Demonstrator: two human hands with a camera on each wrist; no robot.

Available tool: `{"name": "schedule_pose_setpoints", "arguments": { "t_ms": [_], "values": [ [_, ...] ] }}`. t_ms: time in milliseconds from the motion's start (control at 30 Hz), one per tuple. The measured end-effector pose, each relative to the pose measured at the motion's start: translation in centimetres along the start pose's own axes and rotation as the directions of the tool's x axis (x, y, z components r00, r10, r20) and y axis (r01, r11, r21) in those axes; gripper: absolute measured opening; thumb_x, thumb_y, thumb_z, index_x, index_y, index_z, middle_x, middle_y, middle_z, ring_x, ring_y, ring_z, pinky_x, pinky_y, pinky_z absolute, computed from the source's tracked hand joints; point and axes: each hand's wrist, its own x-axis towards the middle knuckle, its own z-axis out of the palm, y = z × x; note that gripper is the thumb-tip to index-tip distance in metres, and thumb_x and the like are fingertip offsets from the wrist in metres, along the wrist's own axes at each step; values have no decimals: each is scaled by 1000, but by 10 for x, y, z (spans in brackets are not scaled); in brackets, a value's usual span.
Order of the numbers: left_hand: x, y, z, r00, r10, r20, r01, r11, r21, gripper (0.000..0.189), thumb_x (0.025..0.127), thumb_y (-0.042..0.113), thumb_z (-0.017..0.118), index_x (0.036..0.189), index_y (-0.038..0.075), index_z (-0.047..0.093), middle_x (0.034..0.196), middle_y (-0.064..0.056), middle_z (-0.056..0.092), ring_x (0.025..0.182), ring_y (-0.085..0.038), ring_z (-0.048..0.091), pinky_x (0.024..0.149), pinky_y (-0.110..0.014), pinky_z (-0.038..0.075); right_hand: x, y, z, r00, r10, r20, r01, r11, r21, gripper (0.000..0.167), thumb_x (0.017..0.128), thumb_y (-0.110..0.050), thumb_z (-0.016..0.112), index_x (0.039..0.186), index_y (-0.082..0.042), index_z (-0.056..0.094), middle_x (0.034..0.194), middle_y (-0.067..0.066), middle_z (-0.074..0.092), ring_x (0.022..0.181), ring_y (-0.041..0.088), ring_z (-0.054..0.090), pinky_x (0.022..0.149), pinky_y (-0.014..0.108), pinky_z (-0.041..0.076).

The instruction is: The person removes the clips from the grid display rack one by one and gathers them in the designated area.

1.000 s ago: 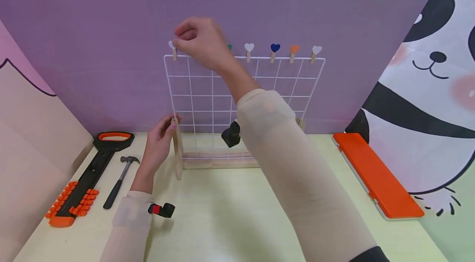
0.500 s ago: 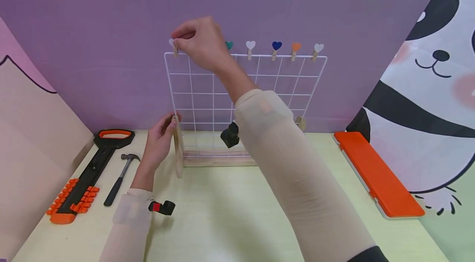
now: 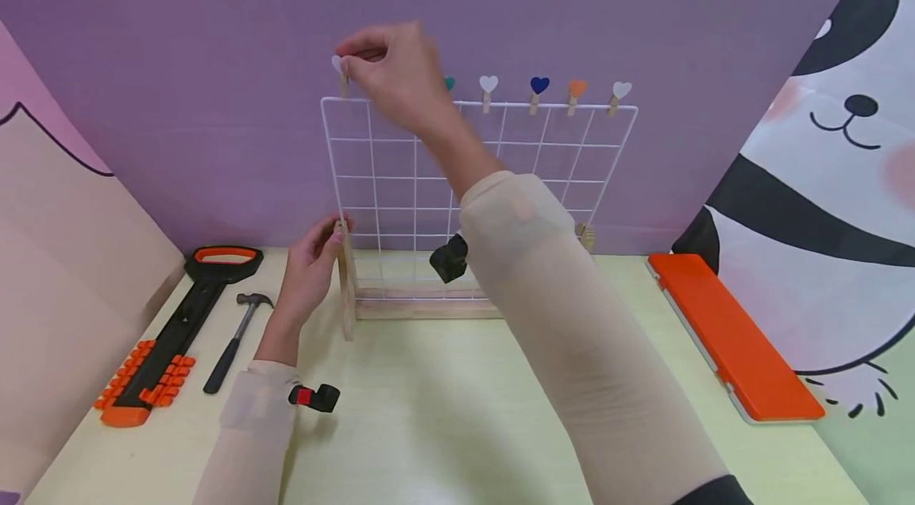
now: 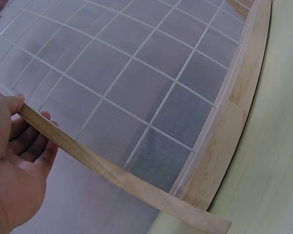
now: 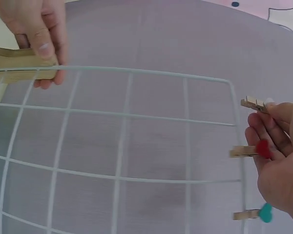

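My right hand (image 3: 403, 76) pinches a small wooden clothespin (image 5: 252, 104) with a white heart at the top left corner of a white wire grid (image 3: 515, 103). In the right wrist view its tip sits just off the top wire. Beside that hand, a red-heart clothespin (image 5: 241, 151) and a teal-heart clothespin (image 5: 245, 215) clip the same wire; the hand hides the red one from the head view. My left hand (image 3: 307, 267) holds the top of the stand's left wooden upright (image 4: 112, 175), thumb on one side and fingers on the other.
Further right on the top wire are clothespins with white, blue (image 3: 539, 84), orange and white hearts. A claw hammer (image 3: 232, 346) and a black tool (image 3: 186, 322) with orange pieces lie left. An orange case (image 3: 736, 338) lies right; a purple backdrop (image 3: 214, 92) stands behind.
My right hand has risen slightly, and the white-heart clothespin it pinches has come up off the top wire. The left hand keeps its hold on the upright.
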Motion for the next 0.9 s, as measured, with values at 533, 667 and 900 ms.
{"name": "schedule_pose_setpoints", "arguments": {
  "t_ms": [533, 667, 900],
  "values": [
    [2, -3, -2, 1000, 1, -29, 0, 999, 39, 42, 110, 19, 51, 146, -2, 52, 142, -22, 60, 133, -18, 55, 104, -9, 42, -33, -1, -41, 994, -92, -53, 99, 984, 150, 18, 96, -14, 73, 112, -6, 79, 105, 8, 77, 93, 14, 72, 89, 21, 57],
    [1, -4, -7, 999, 13, -48, -10, 997, 74, 42, 110, 23, 51, 146, 2, 54, 141, -19, 63, 131, -14, 56, 106, -10, 42, -44, 13, -53, 990, -115, -79, 127, 979, 161, 18, 95, -15, 74, 110, -6, 79, 103, 7, 77, 92, 15, 72, 84, 25, 57],
    [0, -6, -12, 998, 21, -54, -18, 998, 68, 44, 110, 24, 51, 146, -1, 53, 141, -21, 62, 129, -7, 56, 105, -9, 42, -63, 40, -74, 989, -87, -116, 111, 969, 220, 15, 92, -11, 75, 105, -5, 80, 98, 3, 78, 88, 13, 74, 85, 22, 57]
  ]
}}
